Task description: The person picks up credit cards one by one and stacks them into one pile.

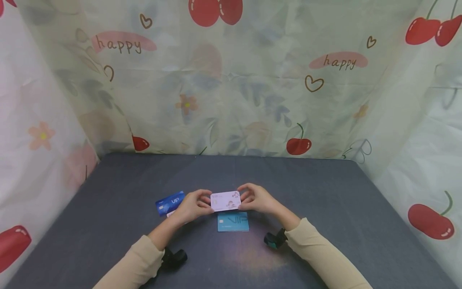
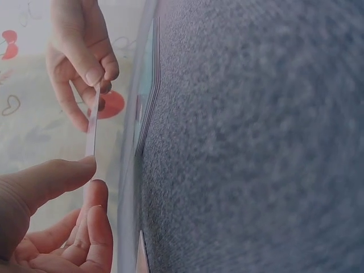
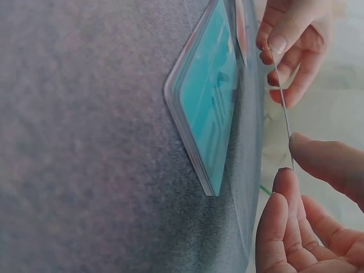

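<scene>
Between both hands a pale pink card (image 1: 225,201) with a small printed figure is held up, its face toward the head camera. My left hand (image 1: 195,206) pinches its left edge between thumb and fingers. The right hand (image 1: 257,198) pinches the opposite edge the same way. In the wrist views the pink card (image 2: 92,128) shows edge-on, lifted off the table. Just below it in the head view lies a turquoise VIP card (image 1: 233,222); the right wrist view shows this turquoise card (image 3: 207,102) topping a neat stack of several cards.
A blue VIP card (image 1: 169,203) lies left of the stack, partly behind the left hand, with the edge of a pinkish card (image 1: 170,214) under it. The dark grey tabletop (image 1: 90,224) meets a printed curtain (image 1: 234,112) behind and at both sides.
</scene>
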A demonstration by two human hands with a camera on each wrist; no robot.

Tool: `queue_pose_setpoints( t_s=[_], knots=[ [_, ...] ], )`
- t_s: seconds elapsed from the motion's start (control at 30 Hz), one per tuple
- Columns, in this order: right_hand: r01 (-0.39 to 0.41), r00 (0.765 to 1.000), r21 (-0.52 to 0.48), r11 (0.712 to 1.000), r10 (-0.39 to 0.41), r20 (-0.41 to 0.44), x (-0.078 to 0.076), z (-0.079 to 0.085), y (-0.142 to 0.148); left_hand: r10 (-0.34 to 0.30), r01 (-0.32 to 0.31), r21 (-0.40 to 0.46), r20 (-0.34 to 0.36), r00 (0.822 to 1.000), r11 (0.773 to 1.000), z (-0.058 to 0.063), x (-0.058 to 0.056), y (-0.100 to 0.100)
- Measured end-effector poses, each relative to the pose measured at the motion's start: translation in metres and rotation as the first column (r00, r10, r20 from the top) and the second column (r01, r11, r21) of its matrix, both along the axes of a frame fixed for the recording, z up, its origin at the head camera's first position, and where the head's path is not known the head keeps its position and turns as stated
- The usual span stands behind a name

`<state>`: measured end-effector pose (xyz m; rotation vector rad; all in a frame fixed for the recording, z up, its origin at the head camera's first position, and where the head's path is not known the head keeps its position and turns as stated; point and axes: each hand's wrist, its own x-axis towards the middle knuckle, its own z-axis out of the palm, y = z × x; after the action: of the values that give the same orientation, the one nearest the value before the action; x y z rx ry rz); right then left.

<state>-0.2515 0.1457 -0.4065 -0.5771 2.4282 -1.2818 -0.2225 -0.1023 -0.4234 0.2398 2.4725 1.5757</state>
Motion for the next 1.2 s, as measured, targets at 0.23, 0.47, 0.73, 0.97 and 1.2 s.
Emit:
queue_pose_setpoints(
  t_s=[0.23, 0.47, 0.73, 0.97, 1.2],
  knots=[
    [0.020, 1.000, 0.019, 1.000, -0.020, 0.013, 0.004, -0.003, 0.002, -0.027, 0.027, 0.010, -0.007, 1.000, 1.000, -0.002, 0.001, 0.001],
    [0.007, 1.000, 0.000, 1.000, -0.007, 0.016, 0.008, -0.006, 0.005, -0.065, 0.065, 0.006, -0.026, 0.998, 0.998, -0.004, 0.003, 0.001],
    [0.001, 1.000, 0.011, 1.000, -0.001, 0.007, 0.013, -0.008, 0.008, -0.069, 0.068, -0.018, -0.043, 0.997, 0.998, -0.004, 0.007, 0.005],
    [-0.002, 1.000, 0.011, 1.000, 0.001, 0.023, 0.018, -0.008, 0.010, -0.076, 0.075, -0.041, -0.034, 0.996, 0.996, -0.001, 0.012, 0.007],
    [-0.014, 1.000, 0.000, 1.000, 0.014, 0.026, 0.022, -0.007, 0.012, -0.093, 0.091, -0.052, -0.029, 0.995, 0.994, 0.000, 0.014, 0.008]
  ],
)
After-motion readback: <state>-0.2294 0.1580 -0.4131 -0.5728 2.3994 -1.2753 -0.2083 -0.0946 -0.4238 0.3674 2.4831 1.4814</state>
